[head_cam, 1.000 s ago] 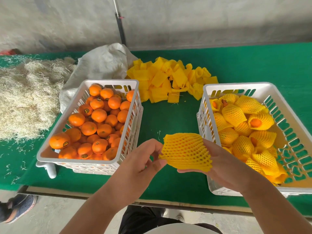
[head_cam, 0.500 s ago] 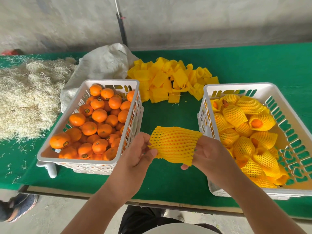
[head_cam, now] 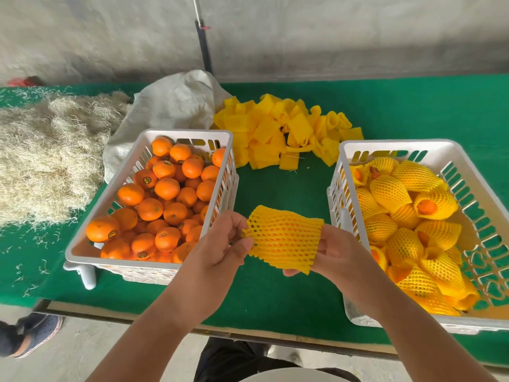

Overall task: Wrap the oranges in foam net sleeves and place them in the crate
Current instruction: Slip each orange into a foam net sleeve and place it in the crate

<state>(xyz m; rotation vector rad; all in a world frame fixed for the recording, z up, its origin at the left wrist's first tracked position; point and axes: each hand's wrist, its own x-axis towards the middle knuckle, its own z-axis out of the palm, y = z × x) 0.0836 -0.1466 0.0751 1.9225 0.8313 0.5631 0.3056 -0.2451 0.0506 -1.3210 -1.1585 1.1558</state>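
Two bare forearms, no sleeves in view, no watch, rings or gloves on left hand (head_cam: 220, 249) or right hand (head_cam: 340, 253). Short plain nails. Dark trousers (head_cam: 237, 359) at bottom centre. Pale rounded patch at the very bottom edge, can't tell what it is.

Soft, even daylight, bright enough, with faint shadows and no glare. The wide lens bows the surface (head_cam: 413, 106) edges; corners look slightly soft.
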